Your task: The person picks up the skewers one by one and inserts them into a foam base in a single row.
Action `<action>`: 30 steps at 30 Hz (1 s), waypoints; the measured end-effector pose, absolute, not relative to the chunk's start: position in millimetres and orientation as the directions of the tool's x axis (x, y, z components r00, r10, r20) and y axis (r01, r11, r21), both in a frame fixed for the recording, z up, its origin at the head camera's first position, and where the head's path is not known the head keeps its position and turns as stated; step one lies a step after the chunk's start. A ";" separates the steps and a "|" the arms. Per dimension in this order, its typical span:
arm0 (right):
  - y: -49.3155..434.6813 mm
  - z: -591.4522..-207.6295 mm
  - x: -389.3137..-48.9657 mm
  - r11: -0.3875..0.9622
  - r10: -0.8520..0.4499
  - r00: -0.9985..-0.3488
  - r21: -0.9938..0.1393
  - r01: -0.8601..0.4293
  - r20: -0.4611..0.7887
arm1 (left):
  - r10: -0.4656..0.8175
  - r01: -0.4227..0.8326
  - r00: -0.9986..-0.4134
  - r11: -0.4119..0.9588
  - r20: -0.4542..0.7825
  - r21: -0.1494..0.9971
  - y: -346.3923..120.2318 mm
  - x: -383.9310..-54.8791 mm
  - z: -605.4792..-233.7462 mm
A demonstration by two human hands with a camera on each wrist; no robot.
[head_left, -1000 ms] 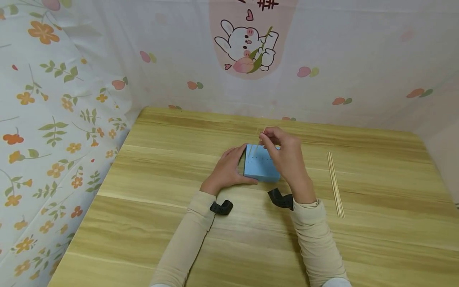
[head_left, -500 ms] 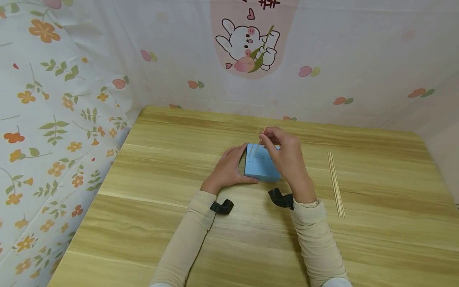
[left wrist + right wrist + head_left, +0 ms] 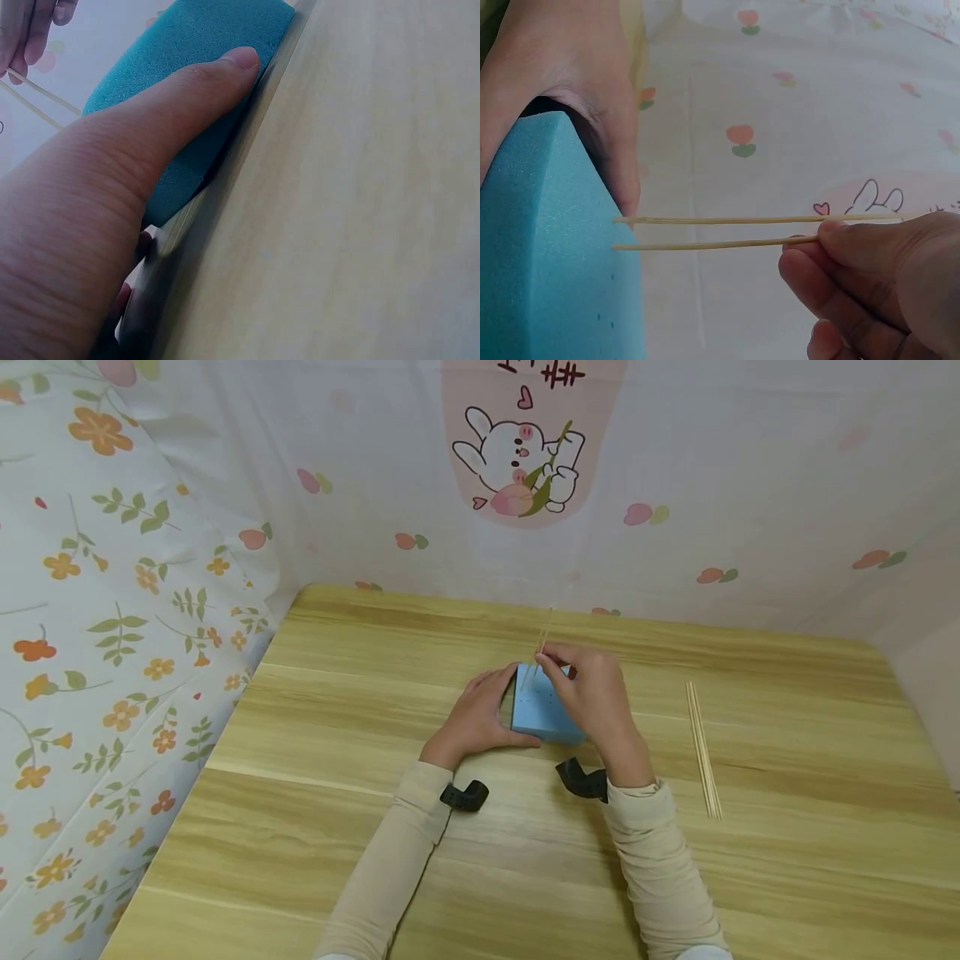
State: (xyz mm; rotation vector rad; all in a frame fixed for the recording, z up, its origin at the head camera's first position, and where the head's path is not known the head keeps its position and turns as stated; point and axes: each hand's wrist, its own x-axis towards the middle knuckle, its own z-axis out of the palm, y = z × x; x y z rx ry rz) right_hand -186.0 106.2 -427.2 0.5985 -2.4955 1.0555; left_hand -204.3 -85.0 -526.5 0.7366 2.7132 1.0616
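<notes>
The head view shows the left hand (image 3: 474, 714) gripping a blue foam block (image 3: 547, 718) on the table (image 3: 810, 735), the left wrist view its thumb (image 3: 187, 97) flat along one side, the right wrist view the right hand (image 3: 877, 274) tightly pinching a wooden skewer (image 3: 712, 246) beside a planted one (image 3: 712, 221), apparently mid-insertion, calling for a straight push.

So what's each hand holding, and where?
Right hand pinches a thin stick above the blue block; left hand grips that block by its near and left sides.
</notes>
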 end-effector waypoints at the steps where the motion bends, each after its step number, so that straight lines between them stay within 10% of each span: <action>1: 106.4 -427.1 -185.8 0.629 -0.233 -0.845 -0.589 -0.508 0.481 | 0.487 0.390 -0.872 0.634 0.046 0.668 -84.7 -204.3 -526.1; 18: 118.4 -421.2 -175.6 0.643 -0.203 -0.900 -0.640 -0.420 0.386 | 0.469 0.386 -0.880 0.624 0.070 0.679 -80.4 -201.2 -528.1; 30: 230.8 -448.0 -145.1 0.806 -0.023 -0.991 -0.584 -0.097 0.132 | 0.449 0.355 -0.893 0.636 0.046 0.686 -82.0 -199.9 -528.3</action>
